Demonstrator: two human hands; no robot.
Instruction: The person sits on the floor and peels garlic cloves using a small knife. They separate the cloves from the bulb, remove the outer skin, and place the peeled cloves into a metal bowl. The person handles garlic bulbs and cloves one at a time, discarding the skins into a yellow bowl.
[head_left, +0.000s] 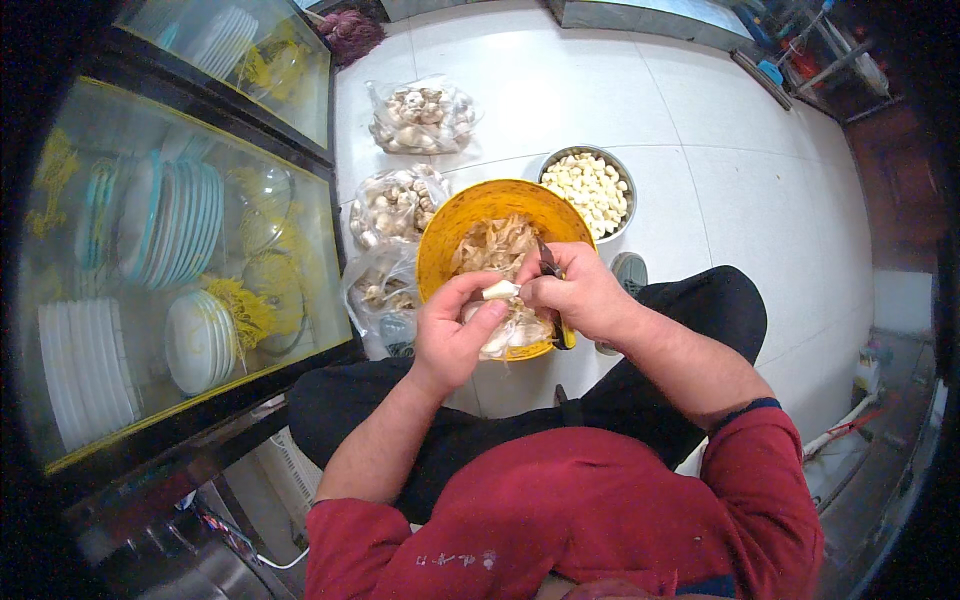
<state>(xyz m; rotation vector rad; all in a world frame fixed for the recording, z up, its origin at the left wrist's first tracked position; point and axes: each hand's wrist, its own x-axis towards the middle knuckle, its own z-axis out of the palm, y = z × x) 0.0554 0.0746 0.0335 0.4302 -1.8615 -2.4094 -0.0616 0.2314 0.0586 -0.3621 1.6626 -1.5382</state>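
Note:
My left hand (454, 324) pinches a pale garlic clove (498, 290) between thumb and fingers. My right hand (581, 292) grips a small knife (550, 261), whose dark blade points up and away and whose black and yellow handle end shows below the palm. Its thumb and fingertip meet the clove's right end. Both hands are over a yellow bucket (491, 196) that holds brown, papery garlic skins (491, 244). Whitish garlic and skins (516, 334) lie just below the clove; whether the left hand supports them is unclear.
A round metal bowl of peeled cloves (585, 191) stands beyond the bucket, to the right. Along the left are clear plastic bags of garlic bulbs (421, 120), (401, 202) and a third bag (382, 281). A glass-fronted cabinet with plates (180, 217) borders the left side.

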